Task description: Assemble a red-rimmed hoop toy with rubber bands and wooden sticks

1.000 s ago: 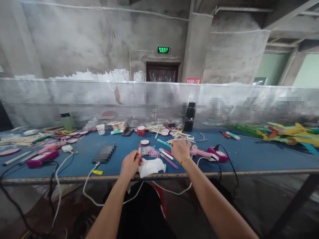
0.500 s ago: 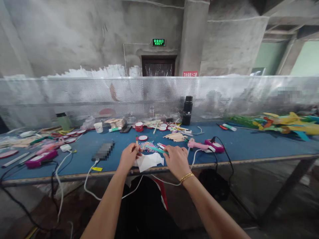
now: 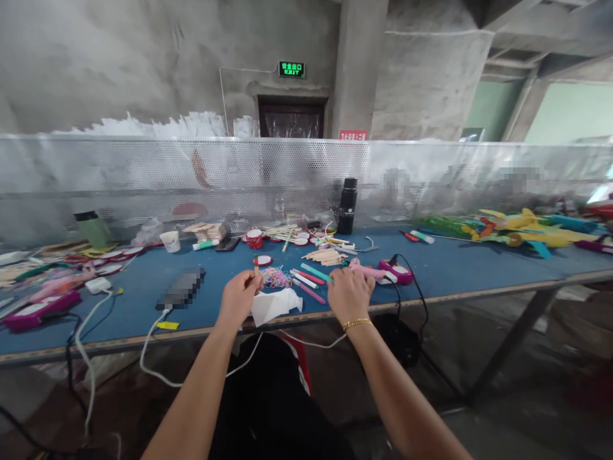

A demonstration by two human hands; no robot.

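- My left hand (image 3: 239, 297) is closed around the lower end of a thin stick (image 3: 255, 265), pinched between thumb and fingers. The stick stands upright, its red tip uppermost. I judge that this hold keeps the tip clear of the table and in my sight.
- The left hand hovers over the near edge of the blue table (image 3: 454, 271), just above a crumpled white tissue (image 3: 275, 305).
- My right hand (image 3: 351, 295) lies knuckles-up, with its fingertips at the handle end of the pink glue gun (image 3: 368, 271). I cannot tell whether the fingers have closed on it; the back of the hand hides them.
- The glue gun rests nose-down on its stand (image 3: 396, 272), likely so the tip stays off the tabletop. A black cord runs off the edge.
- Between my hands lie a heap of small rubber bands (image 3: 275, 277) and several markers (image 3: 306, 284), all within reach.
- Farther back are a pile of plain sticks (image 3: 328, 257) and a black flask (image 3: 347, 206), which stands upright against the perforated screen (image 3: 143, 185).
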